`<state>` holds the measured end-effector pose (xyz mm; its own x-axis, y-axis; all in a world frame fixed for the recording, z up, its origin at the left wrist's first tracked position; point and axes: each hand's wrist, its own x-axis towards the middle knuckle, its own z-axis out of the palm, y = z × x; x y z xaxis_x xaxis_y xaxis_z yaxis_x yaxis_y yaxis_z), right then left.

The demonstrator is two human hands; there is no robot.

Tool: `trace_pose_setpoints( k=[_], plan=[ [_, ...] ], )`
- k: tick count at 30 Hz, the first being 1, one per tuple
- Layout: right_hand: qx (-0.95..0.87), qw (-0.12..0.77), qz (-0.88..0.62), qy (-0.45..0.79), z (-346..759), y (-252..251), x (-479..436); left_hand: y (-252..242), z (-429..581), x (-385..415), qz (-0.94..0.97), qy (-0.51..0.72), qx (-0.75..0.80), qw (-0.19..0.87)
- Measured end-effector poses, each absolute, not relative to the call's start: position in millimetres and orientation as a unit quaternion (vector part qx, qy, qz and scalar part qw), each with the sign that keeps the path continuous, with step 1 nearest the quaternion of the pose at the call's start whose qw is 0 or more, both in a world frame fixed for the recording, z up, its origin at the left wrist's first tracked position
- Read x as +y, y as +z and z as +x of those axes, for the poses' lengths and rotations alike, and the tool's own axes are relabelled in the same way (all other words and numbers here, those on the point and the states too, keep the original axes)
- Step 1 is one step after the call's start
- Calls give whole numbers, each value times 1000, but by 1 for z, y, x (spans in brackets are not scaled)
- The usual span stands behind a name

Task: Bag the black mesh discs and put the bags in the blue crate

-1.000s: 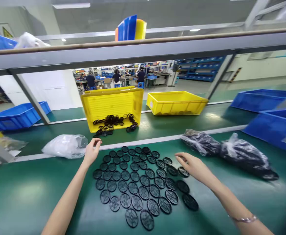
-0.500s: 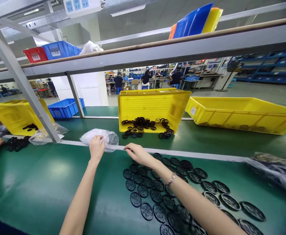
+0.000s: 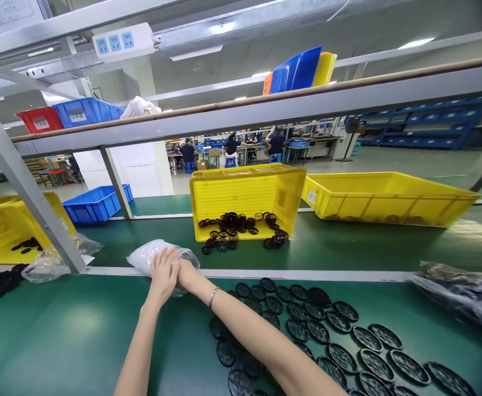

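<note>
Working the crumpled clear plastic bag (image 3: 144,257): my left hand (image 3: 162,276) has its fingers pressed together on it; my right hand (image 3: 186,275) hides its fingers, grip unclear. Black round mesh discs (image 3: 342,358) lie near right.

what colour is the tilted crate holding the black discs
The crate is bright yellow, with ribbed walls; the head view shows it best.

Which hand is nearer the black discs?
Right: the right hand rests on the plastic bag, on the side toward the black discs; the left hand, also on the bag, is farther from them.
</note>
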<state>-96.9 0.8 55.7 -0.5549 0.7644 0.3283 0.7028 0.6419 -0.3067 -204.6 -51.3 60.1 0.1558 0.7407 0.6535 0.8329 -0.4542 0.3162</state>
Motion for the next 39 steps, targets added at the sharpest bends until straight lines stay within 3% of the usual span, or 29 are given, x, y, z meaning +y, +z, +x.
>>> trace_pose_setpoints(
  k=[3, 15, 22, 26, 29, 31, 36, 39],
  plan=[
    [-880, 237, -402, 95, -71, 57, -4, 39, -208, -41, -766, -357, -531, 59],
    [-853, 313, -375, 184, 6, 92, -61, 14, -209, -39, -756, -318, -510, 258],
    [-673, 503, -447, 308, 109, 151, -150, 6, -215, -41, -753, -319, -514, 258],
    [-558, 573, -533, 275, 191, 168, -209, 37, -192, -57, -709, -434, -509, 222],
    [-509, 603, -564, 245, 224, 168, -252, 83, -137, -94, -687, -547, -447, 172],
    [-508, 609, -566, 226, 229, 163, -277, 112, -84, -132, -734, -561, -377, 67],
    [-557, 595, -568, 112, 224, 139, -337, 128, 48, -235, -891, -371, -122, -233],
    [-548, 590, -592, 29, 234, 119, -376, 115, 98, -274, -860, -346, -9, -376]
  ],
)
